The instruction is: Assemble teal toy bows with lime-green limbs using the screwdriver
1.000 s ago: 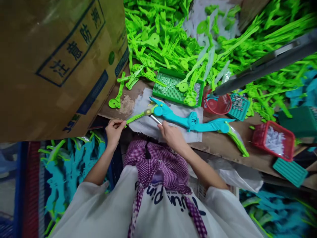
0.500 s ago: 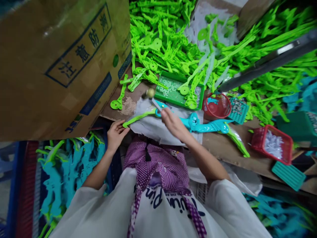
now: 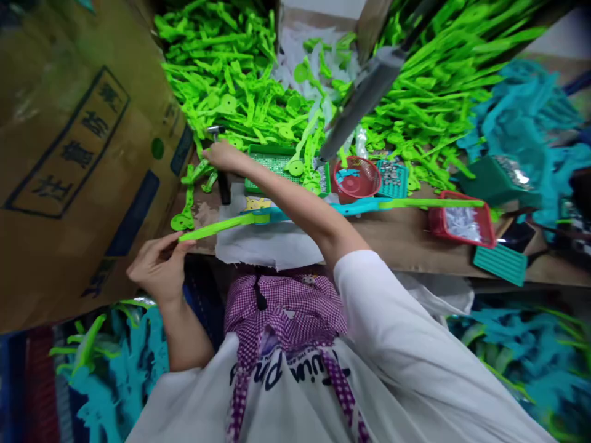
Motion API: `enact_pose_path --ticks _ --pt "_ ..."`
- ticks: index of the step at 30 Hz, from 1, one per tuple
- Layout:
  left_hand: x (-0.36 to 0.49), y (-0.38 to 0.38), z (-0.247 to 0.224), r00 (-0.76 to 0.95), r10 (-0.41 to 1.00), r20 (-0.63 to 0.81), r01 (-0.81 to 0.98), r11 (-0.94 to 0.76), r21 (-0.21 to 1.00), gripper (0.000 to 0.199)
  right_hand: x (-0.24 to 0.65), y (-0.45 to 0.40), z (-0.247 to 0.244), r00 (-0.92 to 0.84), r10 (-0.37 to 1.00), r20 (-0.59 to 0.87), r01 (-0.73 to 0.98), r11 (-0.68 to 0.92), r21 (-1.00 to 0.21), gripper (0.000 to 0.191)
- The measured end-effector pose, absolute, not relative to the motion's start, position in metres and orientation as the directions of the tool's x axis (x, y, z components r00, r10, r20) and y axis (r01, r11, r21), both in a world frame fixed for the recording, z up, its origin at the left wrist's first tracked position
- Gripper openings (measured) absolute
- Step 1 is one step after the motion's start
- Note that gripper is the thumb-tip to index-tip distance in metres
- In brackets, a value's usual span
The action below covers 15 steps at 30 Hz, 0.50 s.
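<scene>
My left hand (image 3: 161,264) pinches the tip of a toy bow's green limb (image 3: 217,227) between thumb and fingers. The toy bow (image 3: 364,207) has a blue middle and a green limb at each end; it now appears edge-on, and my right forearm hides part of it. My right hand (image 3: 226,155) reaches across to the back left, over the middle of a hammer with a dark handle (image 3: 224,188) and a metal head (image 3: 215,129). Its fingertips are beside loose green limbs (image 3: 189,197); whether they grip anything is hidden. White cloth (image 3: 272,243) lies below the bow.
A tall carton (image 3: 92,166) stands at left. Heaped green parts (image 3: 240,80) fill the back. A green basket (image 3: 277,166), a round red basket (image 3: 357,178) and a red bin (image 3: 466,221) line the table. A grey bar (image 3: 364,98) slants above. Blue-green pieces (image 3: 115,363) lie below left.
My right hand has moved from above the bow, where it held the hammer, to the loose parts at the back left. The bow has turned on edge. My view has shifted to the right.
</scene>
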<state>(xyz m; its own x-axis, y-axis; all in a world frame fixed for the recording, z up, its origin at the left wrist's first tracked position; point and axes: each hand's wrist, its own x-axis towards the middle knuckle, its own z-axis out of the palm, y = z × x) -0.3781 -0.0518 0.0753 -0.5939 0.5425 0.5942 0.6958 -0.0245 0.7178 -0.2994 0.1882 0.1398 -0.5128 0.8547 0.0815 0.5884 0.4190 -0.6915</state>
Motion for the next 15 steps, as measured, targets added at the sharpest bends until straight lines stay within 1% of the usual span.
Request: enact_pose_path --ticks 1,2,3,4,5,6,7,8,9,10,11,13,14,15 --pt "-0.379 -0.048 0.076 -0.6 0.534 0.595 0.684 -0.042 0.728 0.02 -0.288 0.172 0.146 -0.536 0.839 0.093 0.605 0.458 -0.651 0.032" --pt "-0.38 -0.045 0.076 -0.604 0.531 0.594 0.675 -0.055 0.736 0.018 -0.272 0.154 0.151 -0.57 0.812 0.13 0.59 0.514 -0.622 0.023" --pt "-0.381 -0.042 0.078 -0.604 0.533 0.593 0.67 -0.063 0.739 0.017 -0.251 0.134 0.152 -0.643 0.74 0.196 0.528 0.614 -0.587 0.029" --pt "-0.382 -0.04 0.079 -0.599 0.539 0.592 0.671 -0.066 0.739 0.016 -0.226 0.114 0.15 -0.767 0.568 0.3 0.384 0.78 -0.494 0.035" --pt "-0.382 -0.038 0.081 -0.596 0.547 0.588 0.671 -0.062 0.739 0.016 -0.196 0.094 0.145 -0.825 0.422 0.375 0.242 0.864 -0.441 0.036" --pt "-0.382 -0.037 0.083 -0.596 0.555 0.58 0.668 -0.058 0.742 0.016 -0.165 0.075 0.136 -0.81 0.397 0.432 0.213 0.884 -0.415 0.034" --pt "-0.382 -0.035 0.085 -0.601 0.562 0.569 0.659 -0.055 0.75 0.015 -0.131 0.06 0.125 -0.747 0.453 0.486 0.278 0.877 -0.392 0.033" --pt "-0.383 -0.034 0.086 -0.608 0.569 0.554 0.644 -0.053 0.763 0.014 -0.099 0.048 0.114 -0.649 0.549 0.527 0.395 0.835 -0.383 0.032" --pt "-0.383 -0.032 0.087 -0.617 0.573 0.54 0.631 -0.051 0.774 0.014 -0.068 0.041 0.103 -0.544 0.648 0.534 0.518 0.759 -0.393 0.032" --pt "-0.384 -0.03 0.087 -0.627 0.574 0.527 0.617 -0.048 0.785 0.014 -0.04 0.039 0.093 -0.414 0.748 0.518 0.635 0.646 -0.424 0.032" --pt "-0.386 -0.028 0.086 -0.636 0.573 0.517 0.607 -0.043 0.794 0.015 -0.016 0.041 0.085 -0.298 0.817 0.493 0.716 0.533 -0.451 0.033" --pt "-0.388 -0.022 0.084 -0.652 0.564 0.506 0.598 -0.027 0.801 0.02 0.017 0.057 0.071 -0.205 0.883 0.423 0.808 0.396 -0.436 0.046" --pt "-0.388 -0.019 0.083 -0.656 0.559 0.507 0.602 -0.018 0.798 0.024 0.028 0.069 0.065 -0.209 0.899 0.386 0.831 0.371 -0.414 0.052" --pt "-0.386 -0.017 0.084 -0.654 0.541 0.529 0.622 -0.012 0.783 0.029 0.035 0.082 0.059 -0.235 0.906 0.352 0.841 0.371 -0.395 0.054"
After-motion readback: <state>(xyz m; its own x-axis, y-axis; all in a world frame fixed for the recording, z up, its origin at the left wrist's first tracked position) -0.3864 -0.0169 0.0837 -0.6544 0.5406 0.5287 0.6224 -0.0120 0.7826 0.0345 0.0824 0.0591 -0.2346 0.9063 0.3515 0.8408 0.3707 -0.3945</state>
